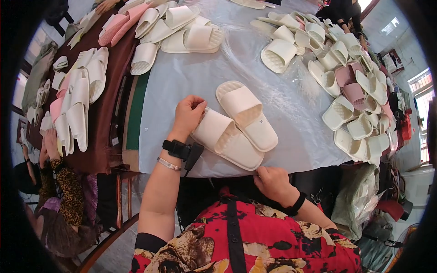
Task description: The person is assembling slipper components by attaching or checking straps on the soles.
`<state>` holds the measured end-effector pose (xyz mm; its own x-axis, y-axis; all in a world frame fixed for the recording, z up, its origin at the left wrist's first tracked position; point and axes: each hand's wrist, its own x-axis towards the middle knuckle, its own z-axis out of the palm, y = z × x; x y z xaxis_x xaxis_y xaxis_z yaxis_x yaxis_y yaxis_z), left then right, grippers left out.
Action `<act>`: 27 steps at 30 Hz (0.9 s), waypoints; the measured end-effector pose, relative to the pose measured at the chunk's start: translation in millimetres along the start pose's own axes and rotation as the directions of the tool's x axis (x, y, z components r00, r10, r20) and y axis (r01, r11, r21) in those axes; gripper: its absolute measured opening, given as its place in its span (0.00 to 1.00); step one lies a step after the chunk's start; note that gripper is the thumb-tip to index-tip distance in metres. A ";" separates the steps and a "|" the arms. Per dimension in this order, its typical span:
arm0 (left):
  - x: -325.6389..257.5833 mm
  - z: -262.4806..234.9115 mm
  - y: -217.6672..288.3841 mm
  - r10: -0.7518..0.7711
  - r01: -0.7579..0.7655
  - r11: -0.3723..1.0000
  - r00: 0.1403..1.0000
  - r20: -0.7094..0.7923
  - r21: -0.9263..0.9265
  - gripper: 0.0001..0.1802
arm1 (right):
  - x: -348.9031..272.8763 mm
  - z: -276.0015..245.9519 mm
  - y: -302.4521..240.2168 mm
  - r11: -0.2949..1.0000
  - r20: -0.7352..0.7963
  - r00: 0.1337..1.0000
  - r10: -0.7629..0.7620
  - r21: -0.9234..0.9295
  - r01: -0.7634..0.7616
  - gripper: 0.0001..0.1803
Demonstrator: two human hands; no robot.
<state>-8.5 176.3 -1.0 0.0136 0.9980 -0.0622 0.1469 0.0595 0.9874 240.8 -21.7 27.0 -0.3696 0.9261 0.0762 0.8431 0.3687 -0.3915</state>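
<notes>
1. A person in a red, black and tan patterned top sits at a table covered with a pale grey plastic sheet (191,82), seen from above.
2. Directly in front of the person, near the table's front edge, lie 2 cream-coloured open-toe foam slide slippers side by side and touching: the nearer cream slipper (226,139) and the farther cream slipper (246,114).
3. The left hand (187,114), with a black wrist strap and a silver bracelet, has its fingers curled over the toe end of the nearer cream slipper, pinching the edge of its wide strap.
4. The right hand (272,180) rests at the table's front edge, just beside the heel of that slipper; its fingers are bent, but whether they grasp anything cannot be told.
5. The slippers look light, soft and bendable, with a matte, slightly grippy surface; they should not break if dropped.
6. The broad strap or the sole rim looks like the easiest place to take hold.
7. Heaps of similar cream and pink slippers (350,86) lie at the far right, far left and top of the table.
8. Another person's hand (50,142) works at the left edge.
</notes>
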 end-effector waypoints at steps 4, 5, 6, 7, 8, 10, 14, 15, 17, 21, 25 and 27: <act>2.0 -2.8 -2.9 -0.031 0.031 0.999 0.999 0.025 0.021 0.07 | -2.3 3.0 3.0 0.999 0.037 0.999 -0.025 -0.034 0.026 0.07; 3.0 -3.1 -4.3 -0.027 0.026 0.999 0.999 0.028 0.038 0.07 | -2.5 1.4 3.1 0.999 0.034 0.999 -0.025 -0.036 0.026 0.07; 2.0 -2.6 -1.0 -0.023 0.022 0.999 0.999 0.028 0.039 0.07 | -1.8 -0.4 3.1 0.998 0.035 0.999 -0.034 -0.042 0.035 0.07; -0.3 -1.4 3.2 -0.044 0.043 0.999 0.998 0.036 0.024 0.07 | -1.3 -3.0 2.9 0.998 0.036 0.998 -0.042 -0.049 0.044 0.07; -1.0 -0.4 6.3 -0.064 0.063 0.998 0.997 0.045 0.010 0.07 | -1.2 -9.5 1.8 0.998 0.032 0.999 -0.042 -0.050 0.044 0.07; -0.6 -1.7 3.5 -0.057 0.057 0.998 0.998 0.038 0.013 0.07 | -2.3 -27.4 -2.6 0.998 0.091 0.995 0.033 -0.053 -0.029 0.06; 1.3 -3.9 -2.0 0.069 -0.069 0.992 0.998 -0.002 0.110 0.08 | 16.3 -52.8 1.8 0.995 -0.050 0.997 0.063 -0.076 -0.066 0.05; 2.7 -2.8 -4.0 0.083 -0.083 0.991 0.997 0.006 0.105 0.08 | 27.0 -60.0 3.1 0.998 -0.155 0.988 0.013 -0.053 -0.022 0.04; 1.4 -3.2 -7.0 0.019 -0.019 0.998 1.000 0.005 0.065 0.09 | 48.1 -68.6 7.3 0.997 -0.301 0.951 -0.071 -0.014 0.070 0.07; -1.9 -2.3 -4.0 0.024 -0.025 0.998 0.999 0.024 0.064 0.09 | 73.0 -60.5 18.4 0.990 -0.372 0.917 -0.144 -0.053 0.134 0.07; -2.6 -3.6 -0.8 0.024 -0.027 0.995 0.999 0.036 0.091 0.09 | 85.9 -44.8 22.9 0.995 -0.360 0.928 -0.099 -0.006 0.103 0.05; -1.3 -4.0 -3.2 0.033 -0.037 0.993 0.999 0.036 0.111 0.09 | 90.9 -38.7 23.9 0.993 -0.388 0.916 -0.106 0.012 0.120 0.05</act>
<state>-12.9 174.9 -3.5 0.0539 0.9979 -0.0345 0.2551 0.0196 0.9667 242.4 74.4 60.1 -0.2761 0.8402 0.4667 0.7879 0.4760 -0.3907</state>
